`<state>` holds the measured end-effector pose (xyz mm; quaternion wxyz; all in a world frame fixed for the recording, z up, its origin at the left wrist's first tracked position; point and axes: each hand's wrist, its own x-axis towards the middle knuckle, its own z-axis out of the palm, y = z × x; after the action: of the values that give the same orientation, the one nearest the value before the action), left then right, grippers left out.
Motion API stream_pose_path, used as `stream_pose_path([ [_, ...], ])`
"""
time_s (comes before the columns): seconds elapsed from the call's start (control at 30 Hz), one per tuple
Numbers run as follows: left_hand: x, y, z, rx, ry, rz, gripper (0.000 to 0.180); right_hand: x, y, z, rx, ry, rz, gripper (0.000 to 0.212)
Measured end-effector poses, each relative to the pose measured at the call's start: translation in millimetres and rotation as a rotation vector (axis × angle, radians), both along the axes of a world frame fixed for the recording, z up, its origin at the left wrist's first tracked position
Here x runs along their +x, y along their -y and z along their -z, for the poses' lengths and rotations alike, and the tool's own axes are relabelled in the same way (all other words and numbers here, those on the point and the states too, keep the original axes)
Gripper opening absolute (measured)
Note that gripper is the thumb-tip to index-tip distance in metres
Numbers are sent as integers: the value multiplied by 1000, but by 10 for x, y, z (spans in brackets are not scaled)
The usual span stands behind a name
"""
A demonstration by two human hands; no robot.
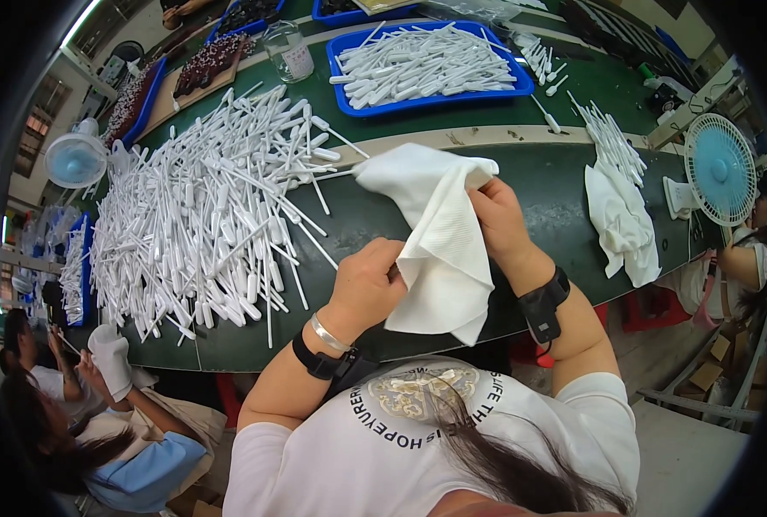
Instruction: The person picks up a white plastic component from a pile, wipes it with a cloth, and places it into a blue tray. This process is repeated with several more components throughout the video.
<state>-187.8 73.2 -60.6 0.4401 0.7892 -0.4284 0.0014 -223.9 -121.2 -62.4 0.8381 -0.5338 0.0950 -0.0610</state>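
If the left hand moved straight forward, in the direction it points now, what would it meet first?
Probably the white cloth it already grips; past that, the left hand would likely reach the heap of white plastic pipettes on the dark green table. Depth is unclear.

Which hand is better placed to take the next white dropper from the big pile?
Probably the left hand: it grips the white cloth right beside the dropper pile; the right hand is farther away.

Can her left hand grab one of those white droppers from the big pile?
Probably yes: the pile of white droppers lies just left of the left hand, nothing between. But that hand grips the white cloth.
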Motion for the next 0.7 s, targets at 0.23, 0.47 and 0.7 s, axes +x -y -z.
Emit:
stream_pose_path([
  [0.23,135,-96,62,-163,-556,80,12,24,246,149,-199,146,50,22],
  [0.47,410,-371,-188,-100,-1275,400,26,-133,391,-2,-66,350,-210,25],
  [0.7,351,-294,-118,-276,-1344,431,29,-33,442,119,382,54,-154,30],
])
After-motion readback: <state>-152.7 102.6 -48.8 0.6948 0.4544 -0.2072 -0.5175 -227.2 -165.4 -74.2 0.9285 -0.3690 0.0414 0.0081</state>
